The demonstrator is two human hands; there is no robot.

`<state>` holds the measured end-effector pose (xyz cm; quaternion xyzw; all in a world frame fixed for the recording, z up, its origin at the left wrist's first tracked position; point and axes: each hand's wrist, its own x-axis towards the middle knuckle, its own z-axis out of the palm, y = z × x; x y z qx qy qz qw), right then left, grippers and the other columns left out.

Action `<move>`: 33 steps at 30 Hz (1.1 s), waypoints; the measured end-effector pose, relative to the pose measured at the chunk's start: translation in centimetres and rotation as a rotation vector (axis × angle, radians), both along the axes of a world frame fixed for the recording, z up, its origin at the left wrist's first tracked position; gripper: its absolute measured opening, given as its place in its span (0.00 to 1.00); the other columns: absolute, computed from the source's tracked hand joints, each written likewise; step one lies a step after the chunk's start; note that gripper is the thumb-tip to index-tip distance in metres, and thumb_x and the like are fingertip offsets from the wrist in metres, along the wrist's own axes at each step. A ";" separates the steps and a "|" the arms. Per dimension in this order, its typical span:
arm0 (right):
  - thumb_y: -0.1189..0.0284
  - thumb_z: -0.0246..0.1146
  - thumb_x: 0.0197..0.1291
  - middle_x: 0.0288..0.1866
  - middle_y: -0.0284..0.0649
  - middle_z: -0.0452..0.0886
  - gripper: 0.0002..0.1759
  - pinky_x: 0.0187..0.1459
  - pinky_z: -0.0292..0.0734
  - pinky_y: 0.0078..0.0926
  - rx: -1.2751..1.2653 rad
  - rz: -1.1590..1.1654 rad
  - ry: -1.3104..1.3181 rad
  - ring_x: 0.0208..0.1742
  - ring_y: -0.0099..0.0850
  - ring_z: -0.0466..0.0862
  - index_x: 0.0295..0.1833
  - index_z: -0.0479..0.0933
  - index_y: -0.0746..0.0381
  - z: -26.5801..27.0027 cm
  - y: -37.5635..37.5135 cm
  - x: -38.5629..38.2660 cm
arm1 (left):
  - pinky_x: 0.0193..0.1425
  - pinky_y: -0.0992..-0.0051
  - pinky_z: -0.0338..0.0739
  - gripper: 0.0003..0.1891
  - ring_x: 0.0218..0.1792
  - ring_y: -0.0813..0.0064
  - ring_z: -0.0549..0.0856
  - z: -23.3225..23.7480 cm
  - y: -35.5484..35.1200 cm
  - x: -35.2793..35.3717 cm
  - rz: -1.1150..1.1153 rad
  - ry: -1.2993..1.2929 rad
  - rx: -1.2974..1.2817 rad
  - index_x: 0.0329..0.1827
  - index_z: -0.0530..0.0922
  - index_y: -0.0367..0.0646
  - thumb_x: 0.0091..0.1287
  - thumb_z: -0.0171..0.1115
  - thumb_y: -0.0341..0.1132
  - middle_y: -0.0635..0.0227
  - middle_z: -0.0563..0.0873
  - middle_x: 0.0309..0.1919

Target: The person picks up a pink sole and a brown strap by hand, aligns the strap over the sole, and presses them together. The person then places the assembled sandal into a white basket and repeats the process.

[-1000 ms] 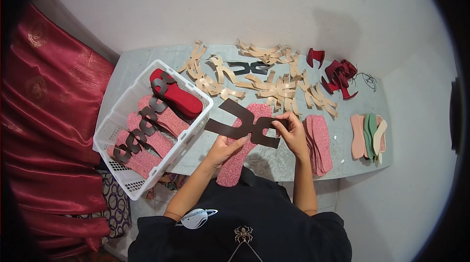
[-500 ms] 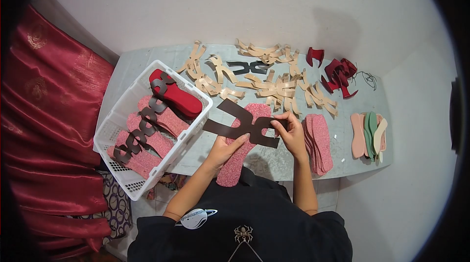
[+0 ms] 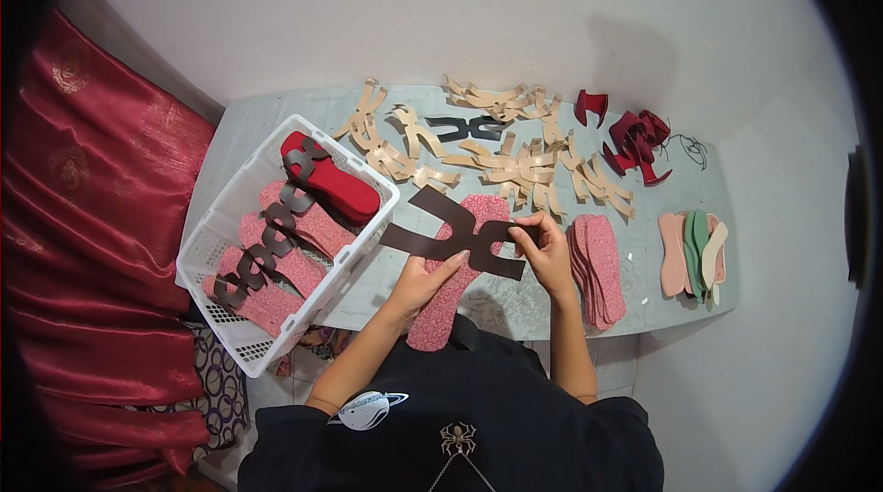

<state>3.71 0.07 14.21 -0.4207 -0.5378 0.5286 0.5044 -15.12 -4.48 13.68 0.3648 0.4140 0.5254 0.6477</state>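
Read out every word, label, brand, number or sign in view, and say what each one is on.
Planet print on the black shirt: small marks that may be lettering, too small and blurred to read.
Red curtain: round gold motifs, no readable text.
Brown strap, pink sole and white basket: no text that I can make out.
Nothing here can be quoted.

Premises present as a small shoemaking workspace, evidenced by pink insoles (image 3: 598, 271) right of the right hand (image 3: 547, 253) and tan strap pieces (image 3: 520, 161) beyond it on the bench (image 3: 644, 234).
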 end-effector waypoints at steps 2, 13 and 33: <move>0.78 0.60 0.55 0.26 0.31 0.73 0.07 0.25 0.67 0.13 -0.001 -0.002 -0.003 0.24 0.15 0.71 0.38 0.70 0.66 -0.1 0.0 0.2 | 0.54 0.78 0.69 0.20 0.49 0.79 0.75 -0.5 0.1 -0.1 -0.012 -0.007 -0.004 0.55 0.68 0.36 0.59 0.59 0.27 0.66 0.77 0.47; 0.70 0.63 0.53 0.45 0.37 0.74 0.19 0.41 0.72 0.23 0.110 -0.002 -0.324 0.45 0.26 0.74 0.51 0.69 0.62 -0.9 0.4 2.2 | 0.50 0.79 0.70 0.14 0.44 0.80 0.78 -1.9 1.8 -1.4 0.035 0.188 0.151 0.49 0.73 0.34 0.61 0.57 0.29 0.66 0.80 0.43; 0.72 0.66 0.49 0.45 0.40 0.74 0.22 0.45 0.72 0.27 -0.285 0.272 -0.500 0.46 0.29 0.75 0.52 0.71 0.59 -14.4 -2.6 5.1 | 0.43 0.65 0.74 0.20 0.42 0.60 0.77 -19.6 1.0 -0.6 -0.302 1.556 0.747 0.44 0.72 0.31 0.46 0.55 0.29 0.56 0.77 0.40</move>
